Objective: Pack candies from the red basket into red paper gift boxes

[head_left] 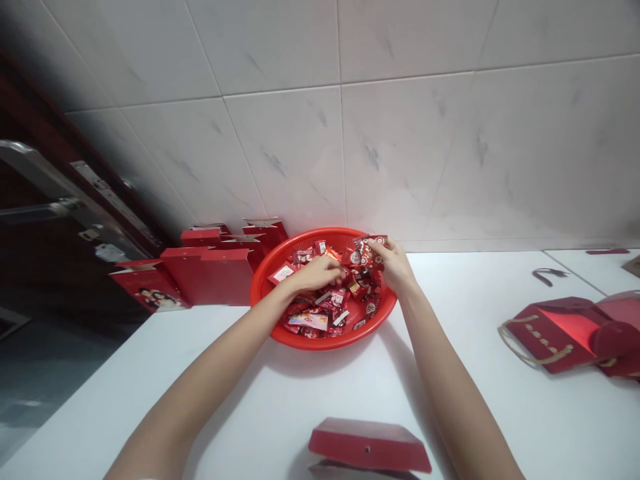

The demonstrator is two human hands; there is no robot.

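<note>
A round red plastic basket [320,345] filled with wrapped sweets [334,299] stands against the tiled wall. My left hand [320,272] reaches into it, fingers curled down among the sweets; whatever they grip is hidden. At the basket's right rim, my right hand [395,267] pinches a red patterned candy packet [373,248] between thumb and fingers. A white and pastel packet [309,322] lies on the near side of the pile. Close to me on the table is a red paper box [370,443], its near part cut off by the frame edge.
Several red paper boxes [225,277] stand left of the basket by the wall, one with a couple's picture [155,299]. Red gift bags [545,333] with cord handles lie at the right on the white table [465,293], near a dark ribbon [549,275]. A door handle [35,210] shows far left.
</note>
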